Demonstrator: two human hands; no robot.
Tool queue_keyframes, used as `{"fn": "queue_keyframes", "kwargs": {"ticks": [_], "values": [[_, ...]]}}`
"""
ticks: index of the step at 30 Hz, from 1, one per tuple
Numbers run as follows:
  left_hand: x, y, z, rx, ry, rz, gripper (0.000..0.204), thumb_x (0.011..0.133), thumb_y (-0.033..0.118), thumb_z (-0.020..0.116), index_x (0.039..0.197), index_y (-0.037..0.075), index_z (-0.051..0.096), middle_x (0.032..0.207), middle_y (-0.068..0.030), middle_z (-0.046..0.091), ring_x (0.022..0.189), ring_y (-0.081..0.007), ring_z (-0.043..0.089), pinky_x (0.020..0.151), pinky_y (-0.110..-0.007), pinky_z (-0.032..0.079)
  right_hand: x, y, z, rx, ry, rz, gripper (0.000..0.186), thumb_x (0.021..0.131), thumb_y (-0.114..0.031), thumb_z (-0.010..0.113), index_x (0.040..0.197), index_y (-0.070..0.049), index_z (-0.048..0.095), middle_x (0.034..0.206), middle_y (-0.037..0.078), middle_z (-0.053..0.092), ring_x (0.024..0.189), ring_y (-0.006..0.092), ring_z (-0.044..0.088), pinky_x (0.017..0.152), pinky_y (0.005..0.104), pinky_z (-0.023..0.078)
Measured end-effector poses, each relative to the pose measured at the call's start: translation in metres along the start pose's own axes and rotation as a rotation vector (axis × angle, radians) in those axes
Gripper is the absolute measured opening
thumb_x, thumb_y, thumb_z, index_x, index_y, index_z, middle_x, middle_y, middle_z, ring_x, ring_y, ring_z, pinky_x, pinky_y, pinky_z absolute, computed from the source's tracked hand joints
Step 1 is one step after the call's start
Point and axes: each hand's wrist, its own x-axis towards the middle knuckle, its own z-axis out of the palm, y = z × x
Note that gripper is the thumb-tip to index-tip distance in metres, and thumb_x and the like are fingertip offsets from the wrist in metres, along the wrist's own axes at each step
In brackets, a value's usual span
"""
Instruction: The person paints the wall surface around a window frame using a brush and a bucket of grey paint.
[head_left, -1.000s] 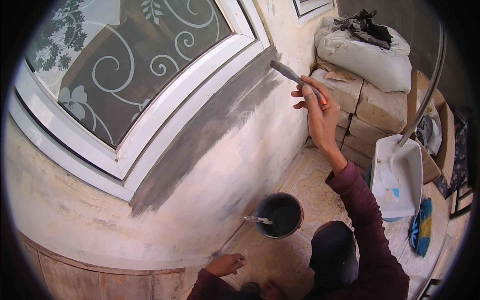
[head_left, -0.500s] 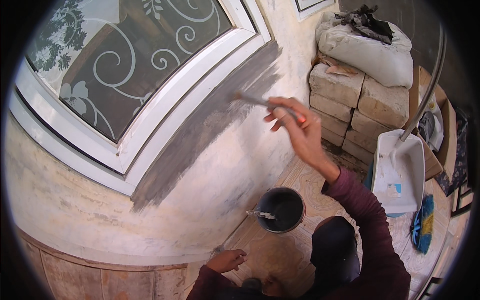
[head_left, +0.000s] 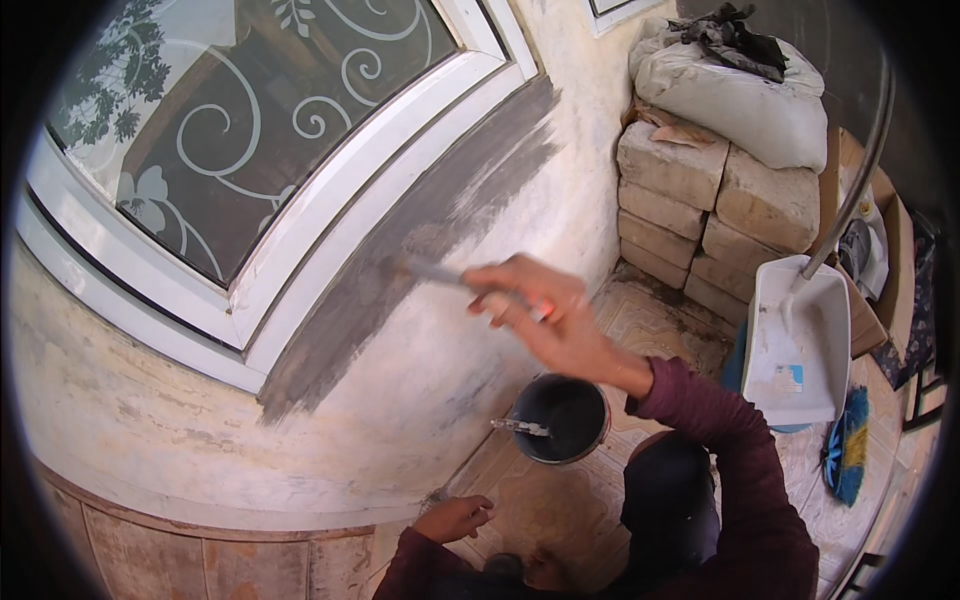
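My right hand (head_left: pixel 525 315) grips a brush with a red-tipped handle, its blurred head (head_left: pixel 405 266) on a broad grey painted band (head_left: pixel 340 310) beneath a white-framed window (head_left: pixel 370 120). Paler, patchy wall (head_left: pixel 430 370) shows below the band. My left hand (head_left: pixel 455 515) is low near the foot of the wall, fingers loosely curled with nothing visible in them. A dark round bucket (head_left: pixel 570 410) stands on the tiled floor (head_left: pixel 555 510) between my hands, with a smeared, stick-like tool (head_left: pixel 520 428) resting in it.
At the right, stacked pale blocks (head_left: pixel 670 180) carry a white sack (head_left: pixel 730 120) with dark crumpled material (head_left: pixel 735 45) on top. Beside them are a white dustpan (head_left: pixel 797 345) with a long metal handle, a cardboard box (head_left: pixel 890 300) and a blue-yellow broom head (head_left: pixel 848 450). Wooden boards (head_left: pixel 160 550) lie lower left.
My right hand and the brush have swept down and to the left along the grey band, from near its upper right end toward its middle. My left hand has barely moved.
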Motion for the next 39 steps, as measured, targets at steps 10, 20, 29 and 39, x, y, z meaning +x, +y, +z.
{"fn": "queue_keyframes", "kwargs": {"ticks": [10, 20, 29, 39], "values": [[0.000, 0.002, -0.001, 0.024, -0.007, -0.011, 0.037, 0.103, 0.029, 0.056, 0.126, 0.000, 0.061, 0.092, -0.0114, 0.073, 0.078, -0.0189, 0.073, 0.074, -0.034, 0.054, 0.008, 0.020, -0.044, -0.366, 0.237, -0.169, 0.029, 0.095, -0.002, 0.062, 0.124, 0.002, 0.064, 0.099, 0.013, 0.066, 0.082, 0.0223, 0.068, 0.068, 0.0303, 0.054], [-0.001, -0.003, 0.000, 0.031, -0.017, -0.019, 0.039, 0.103, 0.029, 0.056, 0.128, 0.000, 0.060, 0.092, -0.0118, 0.073, 0.077, -0.0199, 0.072, 0.074, -0.034, 0.054, 0.029, 0.029, -0.079, 0.113, 0.288, 0.134, 0.033, 0.104, -0.019, 0.058, 0.127, 0.004, 0.064, 0.106, 0.015, 0.071, 0.094, 0.0204, 0.071, 0.070, 0.0307, 0.059], [0.002, 0.003, -0.001, 0.020, -0.027, -0.018, 0.040, 0.103, 0.031, 0.056, 0.129, 0.000, 0.059, 0.094, -0.0115, 0.072, 0.077, -0.0191, 0.072, 0.074, -0.034, 0.054, 0.008, 0.034, -0.053, -0.384, 0.251, -0.137, 0.028, 0.095, -0.006, 0.067, 0.122, 0.001, 0.066, 0.093, 0.013, 0.064, 0.080, 0.0195, 0.067, 0.066, 0.0299, 0.053], [0.002, -0.002, 0.000, 0.025, -0.034, -0.015, 0.037, 0.103, 0.027, 0.056, 0.129, 0.000, 0.059, 0.095, -0.0110, 0.073, 0.077, -0.0181, 0.072, 0.074, -0.033, 0.054, 0.027, 0.026, -0.071, 0.149, 0.289, 0.181, 0.026, 0.102, -0.012, 0.060, 0.122, 0.002, 0.067, 0.100, 0.008, 0.068, 0.095, 0.0175, 0.070, 0.069, 0.0273, 0.058]]}}
